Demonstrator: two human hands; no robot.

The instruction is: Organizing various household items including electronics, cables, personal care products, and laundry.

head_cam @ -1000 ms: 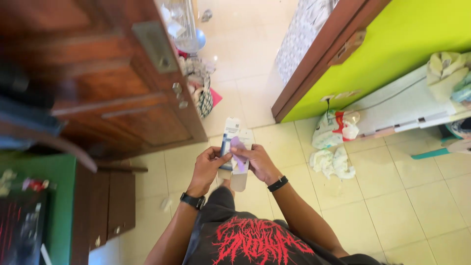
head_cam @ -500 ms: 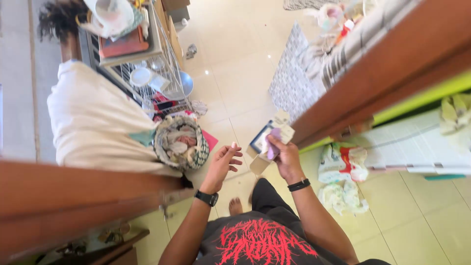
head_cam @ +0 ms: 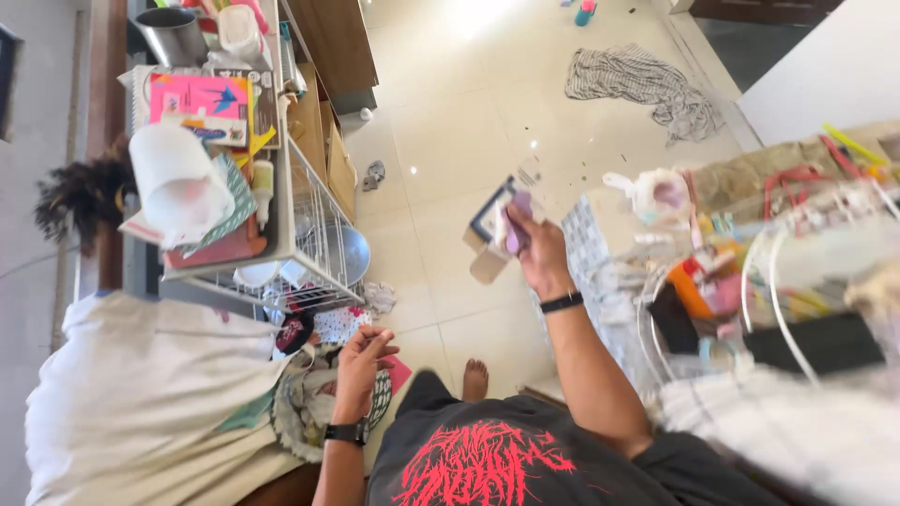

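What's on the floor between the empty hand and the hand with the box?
Only bare floor tiles between the left hand and the right hand holding the box, in the head view.

Bright daylight enters from the top. Glare marks the floor tiles [head_cam: 487, 103] at top centre. Motion blur smears the right edge. Wide-angle distortion bends the frame edges.

Black shirt [head_cam: 487, 464] (jagged red print); dark, seemingly matching wristbands [head_cam: 562, 302].
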